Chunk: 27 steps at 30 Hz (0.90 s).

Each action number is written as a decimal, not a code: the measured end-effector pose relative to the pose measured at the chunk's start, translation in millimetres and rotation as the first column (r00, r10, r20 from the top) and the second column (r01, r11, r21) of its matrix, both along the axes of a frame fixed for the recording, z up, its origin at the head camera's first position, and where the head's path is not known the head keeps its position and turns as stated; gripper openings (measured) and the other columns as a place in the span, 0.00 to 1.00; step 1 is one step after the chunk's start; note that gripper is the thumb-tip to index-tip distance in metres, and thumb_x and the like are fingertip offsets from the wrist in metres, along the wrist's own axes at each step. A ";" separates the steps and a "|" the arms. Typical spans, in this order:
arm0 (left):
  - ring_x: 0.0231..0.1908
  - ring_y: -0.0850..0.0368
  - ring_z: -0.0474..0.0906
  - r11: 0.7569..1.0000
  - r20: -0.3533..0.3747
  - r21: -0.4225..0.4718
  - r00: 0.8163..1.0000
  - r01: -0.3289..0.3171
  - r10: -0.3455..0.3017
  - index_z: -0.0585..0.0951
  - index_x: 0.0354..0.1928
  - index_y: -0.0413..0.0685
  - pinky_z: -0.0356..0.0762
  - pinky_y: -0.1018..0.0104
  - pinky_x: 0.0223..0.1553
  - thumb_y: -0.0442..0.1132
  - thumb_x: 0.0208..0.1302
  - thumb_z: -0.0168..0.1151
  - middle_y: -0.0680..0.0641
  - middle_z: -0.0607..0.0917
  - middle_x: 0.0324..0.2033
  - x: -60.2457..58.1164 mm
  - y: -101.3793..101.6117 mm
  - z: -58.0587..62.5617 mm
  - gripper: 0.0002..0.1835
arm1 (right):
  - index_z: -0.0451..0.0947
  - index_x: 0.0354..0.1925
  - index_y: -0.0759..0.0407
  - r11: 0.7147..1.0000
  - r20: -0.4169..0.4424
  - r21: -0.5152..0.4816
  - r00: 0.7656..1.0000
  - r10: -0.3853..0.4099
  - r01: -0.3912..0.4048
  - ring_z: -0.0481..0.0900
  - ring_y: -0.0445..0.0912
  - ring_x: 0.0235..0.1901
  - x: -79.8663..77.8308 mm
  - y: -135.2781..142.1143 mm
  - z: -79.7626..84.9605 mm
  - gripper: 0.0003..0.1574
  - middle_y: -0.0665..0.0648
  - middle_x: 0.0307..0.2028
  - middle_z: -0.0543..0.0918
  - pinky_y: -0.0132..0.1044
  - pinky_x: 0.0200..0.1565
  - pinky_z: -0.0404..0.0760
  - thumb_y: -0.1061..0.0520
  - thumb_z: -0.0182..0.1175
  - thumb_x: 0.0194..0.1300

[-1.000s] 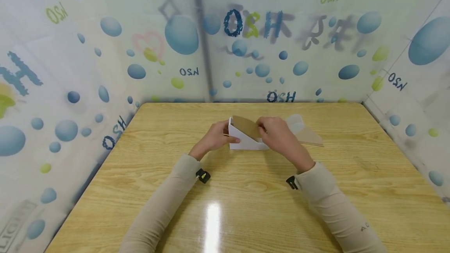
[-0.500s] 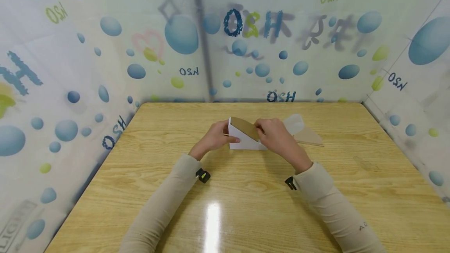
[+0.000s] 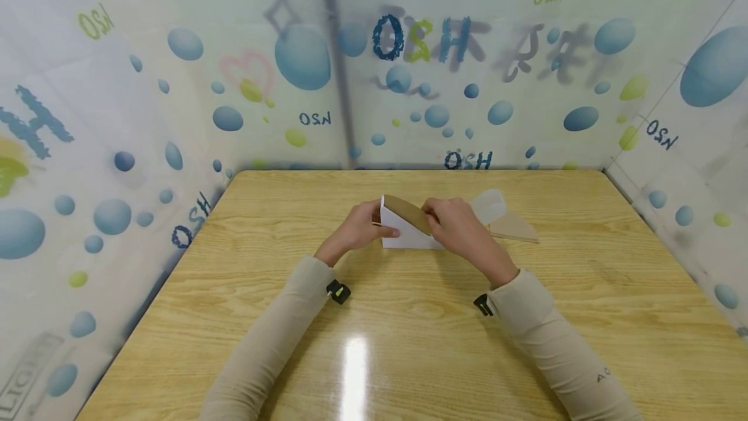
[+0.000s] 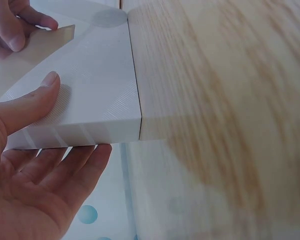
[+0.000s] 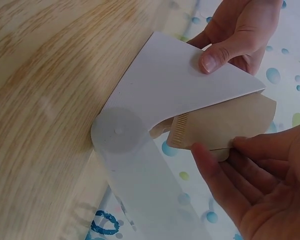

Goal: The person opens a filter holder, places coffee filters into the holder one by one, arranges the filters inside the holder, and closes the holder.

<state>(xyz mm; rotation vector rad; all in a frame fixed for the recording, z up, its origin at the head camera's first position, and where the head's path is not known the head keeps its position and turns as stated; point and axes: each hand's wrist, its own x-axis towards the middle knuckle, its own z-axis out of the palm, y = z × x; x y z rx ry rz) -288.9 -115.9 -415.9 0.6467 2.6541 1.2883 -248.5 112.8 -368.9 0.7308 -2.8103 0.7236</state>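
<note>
A white holder [image 3: 403,232] with a slanted open top stands on the wooden table. My left hand [image 3: 362,226] grips its tall end, thumb on the near side and fingers on the far side. Brown paper coffee filters [image 5: 230,117] sit partly inside, their curved edge showing above the slanted wall and a crimped seam near its low end. My right hand [image 3: 456,223] pinches the filters' edge between thumb and fingertips. From the holder's low corner, a translucent lid [image 5: 155,185] swings out on a round pivot, tilted away from the opening.
Just right of the holder, more fan-shaped brown coffee filters [image 3: 514,226] lie on the table [image 3: 409,343], partly behind the lid and right hand. Printed wall sheeting [image 3: 362,115] stands behind the table's far edge.
My right hand has shifted slightly left with the coffee filters, which sit a little further left and lower in the holder. My left hand and the holder have stayed put.
</note>
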 end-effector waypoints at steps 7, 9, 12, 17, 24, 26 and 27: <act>0.50 0.46 0.87 1.000 0.000 -0.003 1.000 0.004 -0.004 0.80 0.61 0.47 0.85 0.53 0.52 0.37 0.63 0.75 0.38 0.88 0.52 0.3 -0.1 0.6 0.24 | 0.86 0.47 0.64 1.000 0.014 0.000 1.000 -0.005 0.005 0.78 0.43 0.22 -1.3 0.1 -1.5 0.11 0.62 0.37 0.90 0.35 0.28 0.77 0.64 0.58 0.74; 0.51 0.46 0.87 1.000 0.002 -0.002 1.000 0.004 -0.004 0.80 0.61 0.46 0.85 0.53 0.52 0.37 0.63 0.74 0.38 0.88 0.52 0.1 0.0 0.4 0.24 | 0.85 0.47 0.64 1.000 0.024 0.000 1.000 -0.006 0.006 0.77 0.43 0.21 -1.8 0.1 -2.9 0.11 0.61 0.36 0.90 0.34 0.27 0.76 0.64 0.57 0.75; 0.51 0.46 0.87 1.000 0.005 0.000 1.000 0.004 -0.004 0.80 0.61 0.46 0.85 0.53 0.52 0.37 0.64 0.74 0.39 0.88 0.52 -0.4 0.3 0.1 0.24 | 0.85 0.47 0.64 1.000 0.036 0.001 0.999 -0.009 0.009 0.76 0.43 0.20 -2.6 0.2 -4.9 0.10 0.61 0.34 0.89 0.34 0.26 0.74 0.64 0.57 0.75; 0.50 0.46 0.87 1.000 0.011 -0.002 1.000 -0.003 0.003 0.80 0.61 0.46 0.84 0.54 0.51 0.37 0.64 0.74 0.39 0.88 0.52 -1.2 0.5 -0.3 0.24 | 0.84 0.48 0.64 1.000 0.055 0.003 0.998 -0.015 0.015 0.75 0.43 0.19 -3.4 -0.3 -6.2 0.10 0.61 0.34 0.88 0.34 0.25 0.74 0.63 0.57 0.74; 0.50 0.46 0.87 1.000 0.011 -0.010 1.000 -0.004 0.004 0.79 0.61 0.46 0.85 0.55 0.51 0.37 0.63 0.74 0.39 0.87 0.52 -0.6 0.1 0.7 0.25 | 0.84 0.48 0.63 1.000 0.064 0.009 0.998 -0.019 0.019 0.77 0.44 0.22 -3.4 -0.5 -6.9 0.10 0.60 0.35 0.88 0.35 0.28 0.76 0.63 0.58 0.74; 0.50 0.46 0.87 1.000 0.012 -0.009 1.000 -0.003 0.004 0.79 0.61 0.46 0.85 0.54 0.51 0.37 0.64 0.74 0.39 0.87 0.52 -0.7 0.1 0.7 0.24 | 0.84 0.47 0.63 1.000 0.061 0.008 0.998 -0.019 0.018 0.77 0.44 0.23 -3.7 -0.6 -7.4 0.09 0.60 0.35 0.88 0.35 0.28 0.76 0.62 0.58 0.74; 0.50 0.46 0.87 1.000 0.011 -0.008 1.000 -0.003 0.003 0.80 0.61 0.46 0.85 0.54 0.51 0.37 0.64 0.74 0.38 0.87 0.52 -0.7 0.0 0.8 0.24 | 0.84 0.47 0.63 1.000 0.060 0.008 0.998 -0.021 0.020 0.78 0.44 0.23 -4.1 -0.7 -7.8 0.09 0.60 0.35 0.88 0.35 0.28 0.77 0.62 0.59 0.74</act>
